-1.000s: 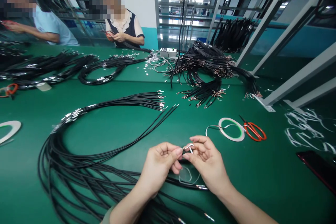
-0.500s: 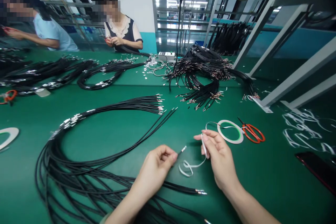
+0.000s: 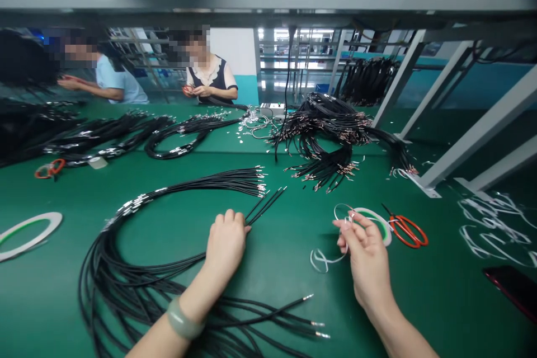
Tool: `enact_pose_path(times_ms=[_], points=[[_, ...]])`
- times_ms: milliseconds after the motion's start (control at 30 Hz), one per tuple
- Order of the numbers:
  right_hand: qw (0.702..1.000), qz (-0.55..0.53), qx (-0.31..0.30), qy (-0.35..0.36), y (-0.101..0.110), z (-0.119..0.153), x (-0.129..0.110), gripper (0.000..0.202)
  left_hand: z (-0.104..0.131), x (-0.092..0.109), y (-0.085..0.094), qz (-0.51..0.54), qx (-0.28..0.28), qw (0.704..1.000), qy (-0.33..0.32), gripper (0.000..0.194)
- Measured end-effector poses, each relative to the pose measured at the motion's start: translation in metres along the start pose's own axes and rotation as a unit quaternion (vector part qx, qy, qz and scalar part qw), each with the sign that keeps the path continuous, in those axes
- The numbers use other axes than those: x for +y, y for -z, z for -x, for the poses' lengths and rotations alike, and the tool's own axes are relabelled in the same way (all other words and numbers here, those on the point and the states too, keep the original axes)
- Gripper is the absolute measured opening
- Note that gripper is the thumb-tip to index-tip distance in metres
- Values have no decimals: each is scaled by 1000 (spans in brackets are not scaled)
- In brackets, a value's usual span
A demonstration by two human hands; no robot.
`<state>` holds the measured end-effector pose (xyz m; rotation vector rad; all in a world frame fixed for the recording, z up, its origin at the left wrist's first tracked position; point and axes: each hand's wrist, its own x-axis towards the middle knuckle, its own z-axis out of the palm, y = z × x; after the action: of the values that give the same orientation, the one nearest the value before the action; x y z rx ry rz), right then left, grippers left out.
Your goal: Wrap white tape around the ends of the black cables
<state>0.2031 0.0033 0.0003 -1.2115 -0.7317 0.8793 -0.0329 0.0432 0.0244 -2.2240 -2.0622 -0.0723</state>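
Note:
My left hand [image 3: 226, 240], a green bangle [image 3: 184, 318] on its wrist, is closed over a few thin black cables [image 3: 268, 206] whose tips point up and right; its fingertips are mostly hidden. A looped bundle of black cables [image 3: 98, 251] spreads to the left and beneath that forearm. Several loose cable ends with pale tips [image 3: 321, 335] lie to the right of the forearm. My right hand [image 3: 364, 243] pinches a narrow white tape strip [image 3: 322, 260] that curls down to the left. Partly behind its fingers lies a white tape roll [image 3: 386, 228].
Red-handled scissors [image 3: 409, 232] lie right of the roll, and white strip scraps [image 3: 486, 224] and a dark phone [image 3: 512, 291] farther right. A second roll [image 3: 52, 229] is at left. Piled cables [image 3: 327, 117] stand behind; metal struts [image 3: 478, 134] slant at right. Two people work across the table.
My left hand has let go of a pale-tipped cable end and moved up and left onto other cables. My right hand keeps the tape strip. The view has tilted up.

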Motion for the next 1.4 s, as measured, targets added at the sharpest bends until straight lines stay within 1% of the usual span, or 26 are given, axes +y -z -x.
enact_pose_path(times_ms=[100,167,200,267,333,433,467,500,567,667,700,767,867,967,1067,1167,1233,1300,1400], points=[[1000,6,-13,-17,0,1,1,34,4,-6,1,-8,11,1000,-11,23],[999,9,-28,-30,-3,4,1,34,13,-3,4,15,20,1000,-9,23],[999,10,-37,-36,-5,7,2,34,18,1,5,49,18,999,-10,22],[997,8,-61,-52,-9,13,3,34,25,15,7,169,-6,985,-23,17],[994,1,-88,-68,-13,18,3,35,29,33,10,303,-40,951,-53,21],[990,-13,-115,-83,-16,24,2,37,32,60,18,445,-62,888,-101,19],[989,-18,-116,-86,-16,25,1,38,33,65,21,482,-71,867,-105,17],[989,-22,-112,-90,-15,25,-1,39,34,68,23,515,-81,848,-95,18],[989,-29,-105,-99,-15,26,-7,39,38,70,24,574,-115,809,-51,25],[986,-47,-117,-107,-16,30,-14,36,43,65,17,641,-177,747,14,30],[985,-55,-123,-108,-17,32,-15,36,45,63,15,654,-192,731,27,31],[984,-65,-129,-109,-20,35,-16,36,47,61,10,668,-210,712,43,31],[984,-64,-127,-110,-23,37,-12,36,49,62,7,673,-217,705,49,31],[983,-69,-134,-109,-25,37,-6,35,48,62,8,680,-217,699,49,32],[974,-89,-169,-124,-26,38,-4,34,47,62,9,697,-225,679,54,35],[960,-102,-214,-151,-25,38,-5,34,45,60,9,713,-255,651,51,41],[953,-102,-233,-167,-24,36,-7,36,44,59,8,724,-276,631,50,41],[954,-97,-227,-170,-22,35,-9,40,44,57,6,733,-289,614,55,38],[966,-83,-188,-157,-23,35,-8,40,44,57,3,739,-304,599,60,34]])
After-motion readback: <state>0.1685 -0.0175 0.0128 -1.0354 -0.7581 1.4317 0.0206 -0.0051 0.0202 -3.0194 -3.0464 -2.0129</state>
